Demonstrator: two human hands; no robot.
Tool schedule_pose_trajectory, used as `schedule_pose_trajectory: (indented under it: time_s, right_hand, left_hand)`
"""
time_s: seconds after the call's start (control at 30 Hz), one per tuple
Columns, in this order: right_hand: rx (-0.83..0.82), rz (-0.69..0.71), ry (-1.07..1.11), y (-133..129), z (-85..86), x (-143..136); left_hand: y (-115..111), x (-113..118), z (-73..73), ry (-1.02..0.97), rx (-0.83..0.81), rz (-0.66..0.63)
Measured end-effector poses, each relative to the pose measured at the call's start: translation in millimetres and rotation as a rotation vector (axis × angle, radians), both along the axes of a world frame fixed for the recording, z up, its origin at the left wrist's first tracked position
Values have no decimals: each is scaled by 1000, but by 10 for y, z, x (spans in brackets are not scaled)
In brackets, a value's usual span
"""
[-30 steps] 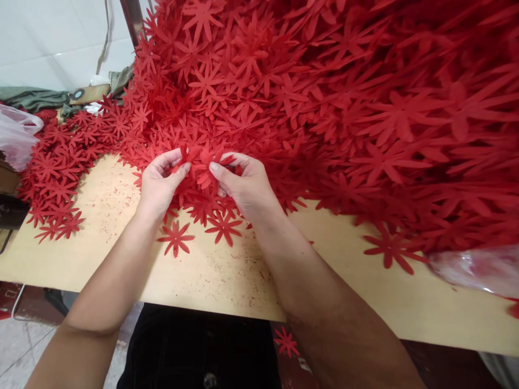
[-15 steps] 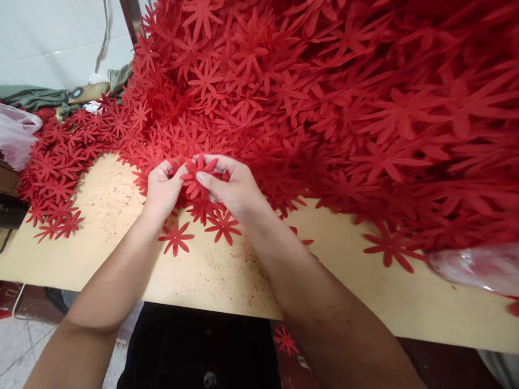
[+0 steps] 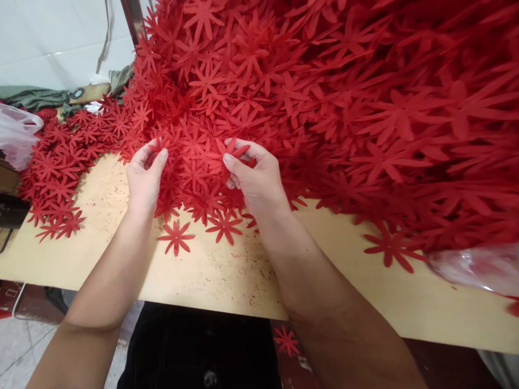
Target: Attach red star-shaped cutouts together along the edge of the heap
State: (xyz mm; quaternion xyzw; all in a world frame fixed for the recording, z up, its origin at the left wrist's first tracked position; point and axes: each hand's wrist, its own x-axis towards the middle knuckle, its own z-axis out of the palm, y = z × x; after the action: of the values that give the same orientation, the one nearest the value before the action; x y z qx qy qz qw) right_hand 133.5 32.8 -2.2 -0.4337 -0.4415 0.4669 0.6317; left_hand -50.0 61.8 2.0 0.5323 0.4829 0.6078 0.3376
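Note:
A large pile of red flower-shaped pieces [image 3: 251,86] covers the back of the pale table. My left hand [image 3: 146,170] pinches a red flower piece [image 3: 157,145] between thumb and fingertips at the pile's front. To its right, my right hand [image 3: 255,173] is closed on another red flower piece [image 3: 232,154], its petals spreading past the thumb. The two hands are apart, with loose red pieces lying below and between them. A single flower piece [image 3: 176,237] lies flat on the table in front of them, and one more [image 3: 224,227] is beside it.
The pale table [image 3: 194,281] has red specks on it. At the far left are a white plastic bag [image 3: 18,135] and green cloth [image 3: 34,97]. Clear plastic [image 3: 478,267] lies at the right. Below the table's front edge is one red flower [image 3: 286,340].
My hands have moved apart, the left one to the left and the right one to the right. Each now has a separate red piece; before, they were together around the red pieces.

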Motion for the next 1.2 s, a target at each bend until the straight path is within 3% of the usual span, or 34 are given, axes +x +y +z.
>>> schedule_pose_trajectory:
  time_s: [0.17, 0.23, 0.4, 0.5, 0.67, 0.77, 1.03, 1.2]
  right_hand:
    - [-79, -61, 60, -45, 45, -49]
    - [-111, -41, 37, -73, 71, -74]
    - [-60, 62, -69, -135, 142, -128]
    - [-94, 130, -19, -134, 138, -140]
    - [-129, 140, 56, -81, 63, -115]
    - [-126, 131, 90, -78, 75, -106]
    - [-193, 231, 90, -182, 273, -172]
    - [-187, 190, 102, -161, 237, -183]
  left_hand:
    - [-63, -19, 51, 311, 182, 69]
    - [-162, 63, 118, 335, 208, 20]
    - [-381, 347, 159, 185, 31, -283]
    - [-333, 354, 107, 73, -41, -219]
    - [-99, 142, 63, -70, -38, -69]
    - [-76, 122, 73, -100, -30, -84]
    - [-293, 342, 125, -44, -174, -216]
    - [-314, 351, 143, -49, -201, -234]
